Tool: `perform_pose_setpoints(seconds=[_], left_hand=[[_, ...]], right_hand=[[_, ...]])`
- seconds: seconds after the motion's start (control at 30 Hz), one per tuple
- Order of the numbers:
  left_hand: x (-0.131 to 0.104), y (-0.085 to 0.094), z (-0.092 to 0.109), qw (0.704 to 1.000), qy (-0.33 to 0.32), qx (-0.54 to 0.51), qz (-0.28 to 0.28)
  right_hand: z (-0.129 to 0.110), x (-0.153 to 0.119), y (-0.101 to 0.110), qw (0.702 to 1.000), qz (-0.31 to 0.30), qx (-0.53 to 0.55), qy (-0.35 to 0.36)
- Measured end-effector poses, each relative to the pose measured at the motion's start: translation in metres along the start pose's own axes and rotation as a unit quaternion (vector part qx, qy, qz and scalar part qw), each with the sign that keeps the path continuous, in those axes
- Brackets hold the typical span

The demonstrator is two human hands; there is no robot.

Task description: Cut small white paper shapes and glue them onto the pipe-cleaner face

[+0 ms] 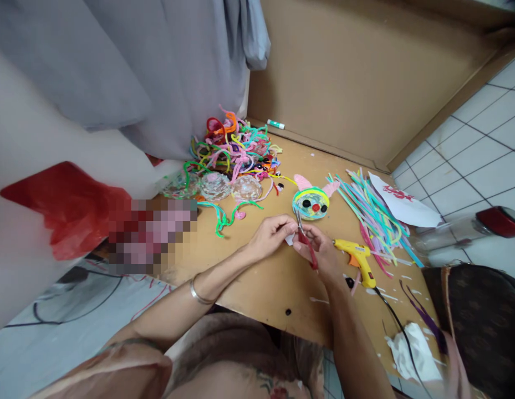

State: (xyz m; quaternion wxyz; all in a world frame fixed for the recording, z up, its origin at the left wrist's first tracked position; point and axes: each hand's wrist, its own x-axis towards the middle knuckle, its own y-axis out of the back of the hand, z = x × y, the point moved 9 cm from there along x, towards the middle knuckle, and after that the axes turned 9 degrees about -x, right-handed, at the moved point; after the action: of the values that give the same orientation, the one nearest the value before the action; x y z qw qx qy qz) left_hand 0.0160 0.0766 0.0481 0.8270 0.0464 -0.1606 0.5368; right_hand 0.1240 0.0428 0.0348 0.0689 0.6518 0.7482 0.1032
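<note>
With the left hand (pixel 274 235), I am pinching a small white flat piece (pixel 289 239) between thumb and fingertips. With the right hand (pixel 317 246), I am gripping metal scissors with red handles (pixel 311 256); the fingers are curling around the handles, and the blades are pointing away from the body. Both hands are working close together, above the tan tabletop (pixel 240 271).

The round craft face with a yellow-green rim, pink ears, black eyes and red nose (pixel 310 205) is lying just beyond the hands; the blade tips are overlapping its near edge in the view. I cannot tell whether they are touching it.

The yellow glue gun with an orange trigger (pixel 359 260) is lying beside the right hand, its black cord running toward the body. Beyond it, a bundle of pastel fuzzy stems (pixel 373 213) is resting against white paper with a red print (pixel 402 200). A tangled multicoloured heap of fuzzy stems (pixel 236 147) is occupying the far left, behind three clear round netted discs (pixel 215 186). A small black round piece (pixel 287 312) is sitting near the front edge.
</note>
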Motion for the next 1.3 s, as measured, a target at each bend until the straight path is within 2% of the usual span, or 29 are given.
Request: perform_pose_setpoints(seconds=[0.1, 0.13, 0.17, 0.27, 0.37, 0.5, 0.63, 0.73, 0.9, 0.97, 1.03, 1.07, 1.13, 1.17, 1.23, 1.3], left_hand=[[0.001, 0.034, -0.003, 0.990, -0.009, -0.002, 0.144], [0.000, 0.044, -0.004, 0.984, -0.007, 0.014, 0.179], [0.001, 0.048, -0.005, 0.982, -0.001, 0.045, 0.182], [0.005, 0.042, -0.006, 0.973, 0.021, 0.202, 0.111], [0.004, 0.032, -0.007, 0.935, 0.021, 0.349, 0.061], [0.001, 0.011, -0.022, 0.904, 0.038, 0.427, 0.004], [-0.002, -0.003, -0.046, 0.883, 0.075, 0.461, -0.055], [-0.004, -0.004, -0.051, 0.898, 0.072, 0.428, -0.067], [-0.006, -0.002, -0.048, 0.942, 0.067, 0.319, -0.076], [-0.002, 0.005, -0.047, 0.967, 0.086, 0.238, -0.036], [0.004, 0.015, -0.042, 0.987, 0.094, 0.124, 0.033], [0.007, 0.019, -0.040, 0.991, 0.098, 0.057, 0.067], [0.013, 0.019, -0.034, 0.987, 0.117, -0.069, 0.087], [0.015, 0.014, -0.031, 0.982, 0.132, -0.114, 0.080], [0.019, 0.007, -0.019, 0.974, 0.134, -0.169, 0.073], [0.023, 0.001, -0.010, 0.968, 0.125, -0.204, 0.078]], right_hand=[[-0.008, -0.001, 0.011, 0.998, 0.025, 0.047, 0.034], [-0.011, -0.001, 0.016, 0.997, 0.044, 0.051, 0.044], [-0.013, -0.002, 0.022, 0.996, 0.064, 0.042, 0.050], [-0.014, -0.006, 0.033, 0.994, 0.100, -0.039, 0.036], [-0.014, -0.019, 0.039, 0.983, 0.123, -0.132, 0.031], [-0.011, -0.038, 0.046, 0.958, 0.167, -0.229, 0.043], [0.005, -0.038, 0.028, 0.923, 0.119, -0.361, 0.050], [0.018, -0.036, 0.016, 0.896, 0.105, -0.428, 0.042], [0.027, -0.044, 0.004, 0.907, 0.061, -0.415, 0.019], [0.023, -0.053, 0.003, 0.906, 0.041, -0.420, 0.012], [0.017, -0.066, 0.001, 0.909, 0.007, -0.417, 0.013], [0.016, -0.073, 0.000, 0.914, -0.016, -0.406, 0.014], [0.018, -0.087, 0.002, 0.935, -0.057, -0.351, -0.001], [0.019, -0.092, 0.008, 0.950, -0.052, -0.308, -0.013], [0.019, -0.096, 0.029, 0.964, 0.008, -0.265, -0.018], [0.017, -0.093, 0.048, 0.948, 0.072, -0.309, -0.008]])
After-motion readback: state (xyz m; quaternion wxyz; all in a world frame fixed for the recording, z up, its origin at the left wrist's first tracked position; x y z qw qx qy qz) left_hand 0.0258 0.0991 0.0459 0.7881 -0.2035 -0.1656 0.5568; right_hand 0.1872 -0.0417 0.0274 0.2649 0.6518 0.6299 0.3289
